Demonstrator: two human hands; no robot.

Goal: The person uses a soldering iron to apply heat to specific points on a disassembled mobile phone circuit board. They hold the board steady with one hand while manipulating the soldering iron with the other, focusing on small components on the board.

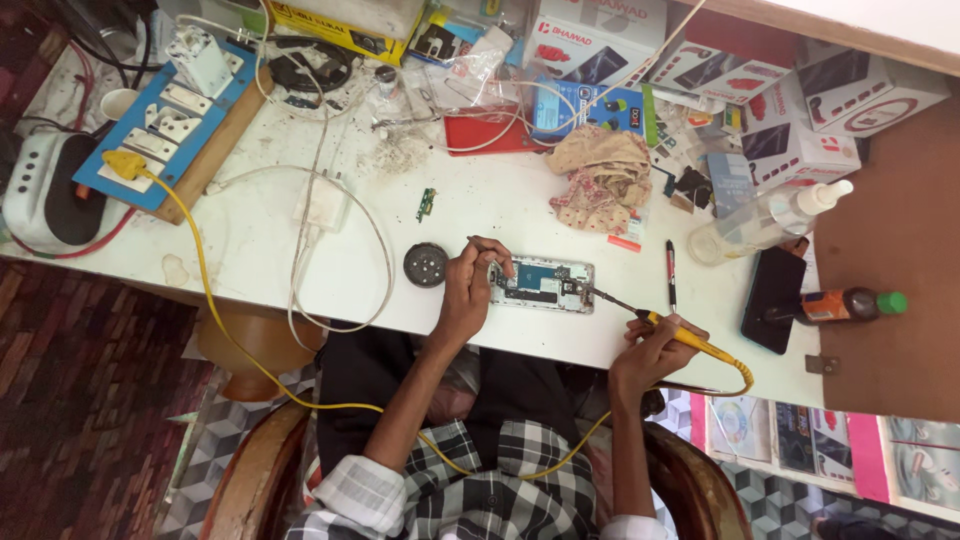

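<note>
Right hand [655, 345] grips yellow soldering iron [672, 333]; left hand [468, 285] pins opened phone [541, 284], white-red boxes [800, 90] behind

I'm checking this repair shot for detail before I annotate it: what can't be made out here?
- Head view: where the soldering iron tip meets the opened phone is too small to tell.
- What the left hand pinches: a thin piece, too small to tell.
- The right hand hides part of the iron's handle.
- The boxes are cut off by the top edge.

White table [250, 250] – opened phone [541, 284], black disc [425, 265], pen [671, 275], crumpled rag [603, 178].
</note>
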